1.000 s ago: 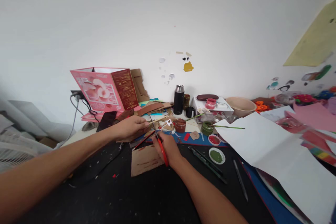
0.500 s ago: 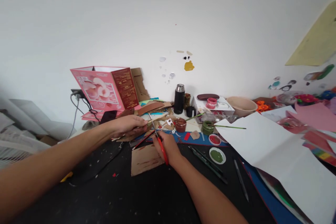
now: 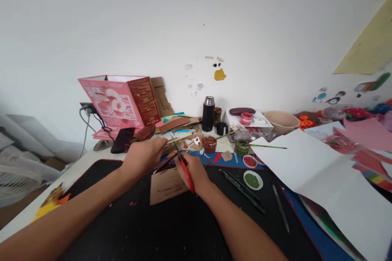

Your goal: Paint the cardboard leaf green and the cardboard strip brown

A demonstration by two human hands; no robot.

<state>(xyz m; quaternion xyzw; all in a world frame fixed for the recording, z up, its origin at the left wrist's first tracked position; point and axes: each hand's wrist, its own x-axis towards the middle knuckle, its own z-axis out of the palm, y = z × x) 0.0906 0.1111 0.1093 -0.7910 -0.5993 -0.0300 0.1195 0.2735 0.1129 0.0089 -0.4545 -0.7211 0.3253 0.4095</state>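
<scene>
Red-handled scissors [image 3: 187, 174] are in my right hand [image 3: 196, 171], their blades pointing up and away. My left hand [image 3: 143, 154] is closed just left of the blades, pinching a thin pale strip [image 3: 180, 138] that runs to the right, up to the blades. Whether the blades touch the strip is too small to tell. Below both hands, a piece of brown cardboard [image 3: 167, 187] with dark reddish streaks lies on the black mat [image 3: 147, 228]; my right hand covers its right edge.
Behind my hands are cardboard scraps [image 3: 176, 124], a black flask [image 3: 208, 116], a brown paint jar [image 3: 210, 144] and a green one [image 3: 241, 147]. Green paint in a lid [image 3: 253, 180], pens [image 3: 243, 191] and large white paper [image 3: 321, 171] lie at right. A pink box [image 3: 118, 102] stands back left.
My left hand has turned and its forearm has swung closer to me, uncovering the phone and a yellow item at left. The scissors stay in my right hand. The view has shifted slightly.
</scene>
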